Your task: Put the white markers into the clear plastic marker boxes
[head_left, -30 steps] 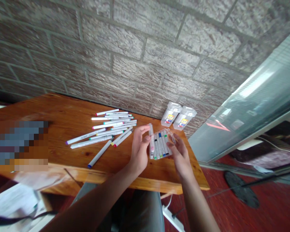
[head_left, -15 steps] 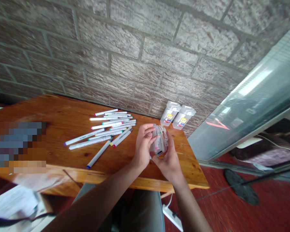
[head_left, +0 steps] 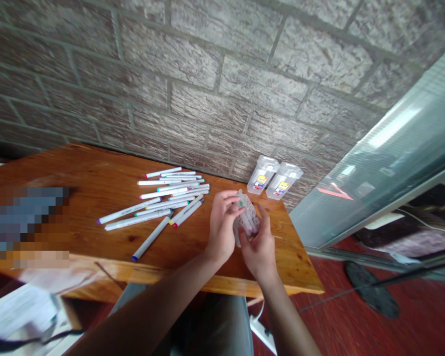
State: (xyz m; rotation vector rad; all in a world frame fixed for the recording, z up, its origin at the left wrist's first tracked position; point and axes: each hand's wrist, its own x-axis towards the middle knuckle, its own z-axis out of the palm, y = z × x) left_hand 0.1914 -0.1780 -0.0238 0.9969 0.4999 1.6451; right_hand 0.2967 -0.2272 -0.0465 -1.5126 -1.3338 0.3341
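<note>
Between my two hands is a clear plastic case (head_left: 247, 217), tilted over the right part of the wooden table (head_left: 107, 168). My left hand (head_left: 222, 225) grips its left side, thumb across the upper face. Around its lower right side are the fingers of my right hand (head_left: 258, 247). Small coloured bits show through the plastic, too small to make out. Several white markers (head_left: 152, 237) with coloured ends lie loosely to the left of my hands. Behind the case, two clear containers (head_left: 262, 175) with yellow and blue labels stand side by side.
A stone-block wall (head_left: 193, 104) runs along the table's back edge. On the right is a glass partition (head_left: 356, 173). A blurred-out patch covers the table's left end. Below the front edge, a white power strip (head_left: 263, 336) lies on the red floor.
The clear case has turned between my hands, so that more of its upper face shows. My right fingers have shifted on its right side. The markers and the two containers have stayed in place.
</note>
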